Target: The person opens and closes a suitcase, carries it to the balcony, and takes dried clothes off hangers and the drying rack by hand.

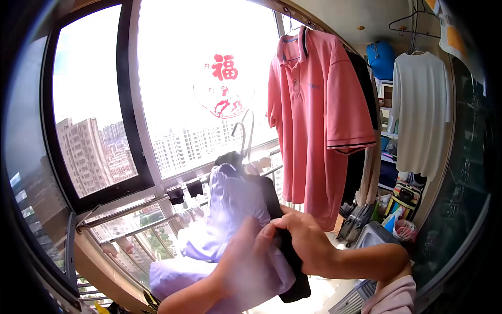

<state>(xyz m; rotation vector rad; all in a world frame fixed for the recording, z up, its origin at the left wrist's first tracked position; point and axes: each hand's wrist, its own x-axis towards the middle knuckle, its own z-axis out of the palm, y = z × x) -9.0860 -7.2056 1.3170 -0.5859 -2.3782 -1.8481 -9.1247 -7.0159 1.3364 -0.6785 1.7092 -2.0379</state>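
A lavender shirt (pixel 235 196) hangs in front of me on a hanger, beside a black garment (pixel 294 261) partly hidden behind it. Two pale hanger hooks (pixel 247 137) rise above their collars. My left hand (pixel 243 256), a little blurred, is closed at the shirt's front edge, thumb near the right hand. With thumb and fingers pinched together, my right hand (pixel 300 233) grips the shirt's edge where the black cloth begins. Whatever small part lies between the fingertips is hidden. The lower part of the shirt drapes over and around my left forearm.
A pink polo shirt (pixel 308 115) hangs close on the right, with dark clothes behind it. Farther right hangs a white long-sleeved top (pixel 421 112). Windows and a metal rail (pixel 125 212) with small dark items run along the left. Shelves and a washboard (pixel 353 298) stand lower right.
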